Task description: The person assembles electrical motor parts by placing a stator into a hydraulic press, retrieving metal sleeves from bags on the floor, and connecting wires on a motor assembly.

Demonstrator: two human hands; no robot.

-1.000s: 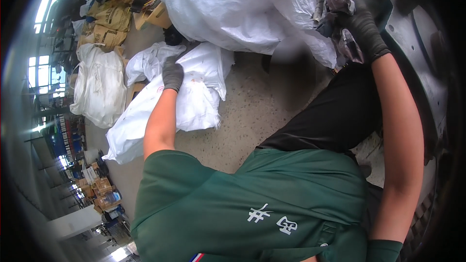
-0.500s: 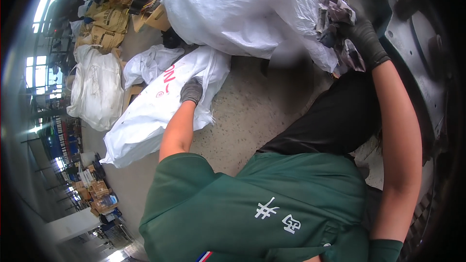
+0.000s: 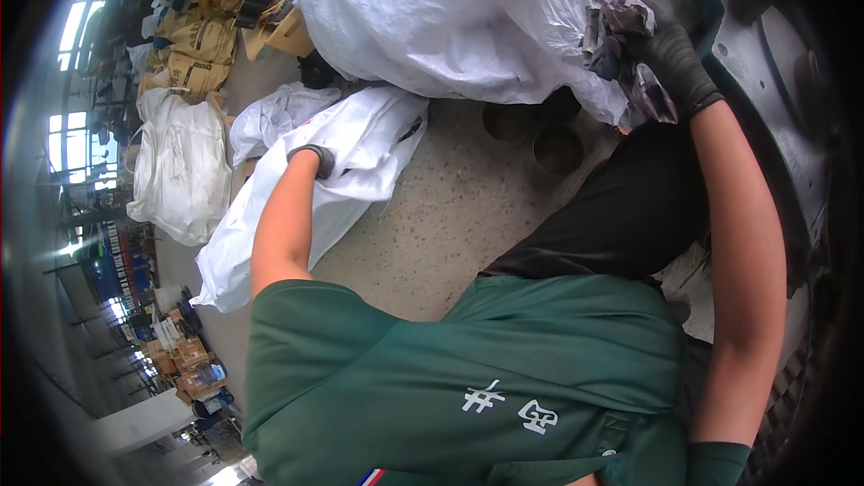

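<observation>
My left hand [image 3: 315, 162], in a dark grey knitted glove, is closed on the upper layer of a white woven sack [image 3: 270, 225] lying on the floor. The sack's material is pulled into folds about my fingers, which are partly hidden. My right hand [image 3: 670, 58], gloved alike, grips a crumpled dark grey and silvery bundle [image 3: 621, 22], perhaps film or paper; its exact kind does not show. That bundle rests against the right end of a large, full, translucent white bag [image 3: 432, 18].
Round dark containers [image 3: 558, 151] stand on the speckled floor [image 3: 441, 189] below the large bag. Further left are a bulky white sack [image 3: 180, 166], brown paper sacks [image 3: 193, 72] and an open carton [image 3: 290, 31]. A grey metal structure [image 3: 765, 63] rises at my right.
My left hand has moved left, drawing the sack's upper layer with it; its red print is now mostly hidden. The right hand keeps its hold. The round containers show more clearly.
</observation>
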